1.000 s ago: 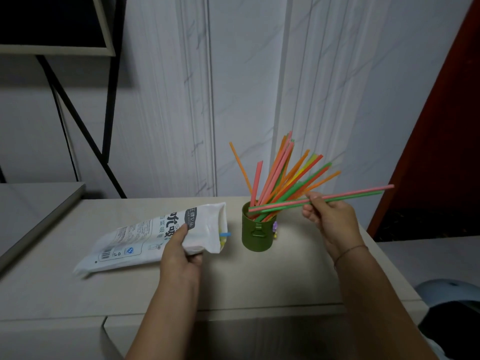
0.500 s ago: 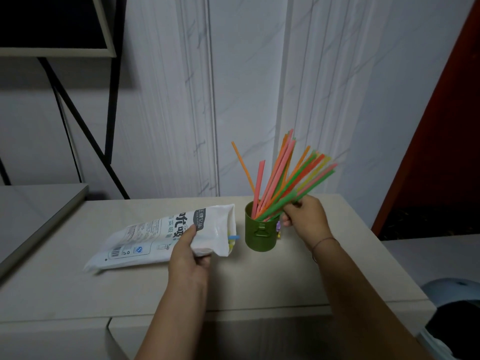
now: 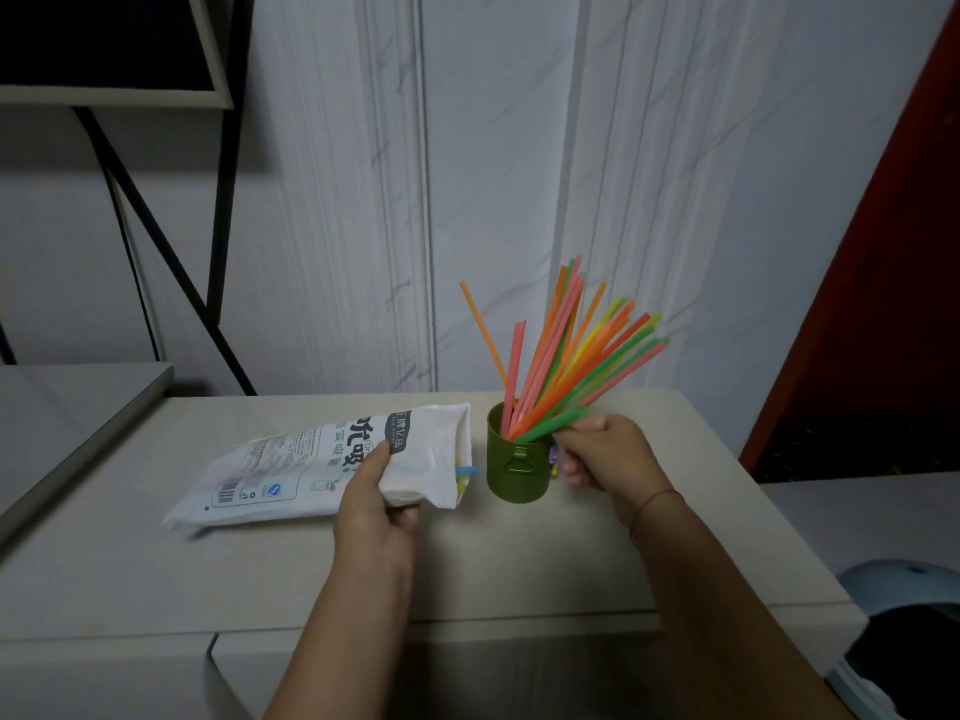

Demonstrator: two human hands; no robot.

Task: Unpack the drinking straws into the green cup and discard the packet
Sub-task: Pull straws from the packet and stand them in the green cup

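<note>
A green cup (image 3: 514, 475) stands on the beige table (image 3: 519, 569) and holds several orange, pink, yellow and green straws (image 3: 571, 350) that fan out to the upper right. My right hand (image 3: 608, 454) is just right of the cup's rim, fingertips pinching the lowest green and pink straws where they enter the cup. The white straw packet (image 3: 280, 465) lies flat to the left of the cup. My left hand (image 3: 374, 506) grips it near its open end, where a blue straw tip (image 3: 467, 468) pokes out.
A pale blue bin (image 3: 893, 610) with a dark opening sits below the table's right edge. A black metal frame (image 3: 218, 252) stands at the back left, and a lower grey surface (image 3: 67, 413) adjoins the table's left side. The wall runs close behind the cup.
My right hand carried a pink and a green straw from the right and lowered their ends into the cup, then sank beside the rim. The left hand and packet stayed put.
</note>
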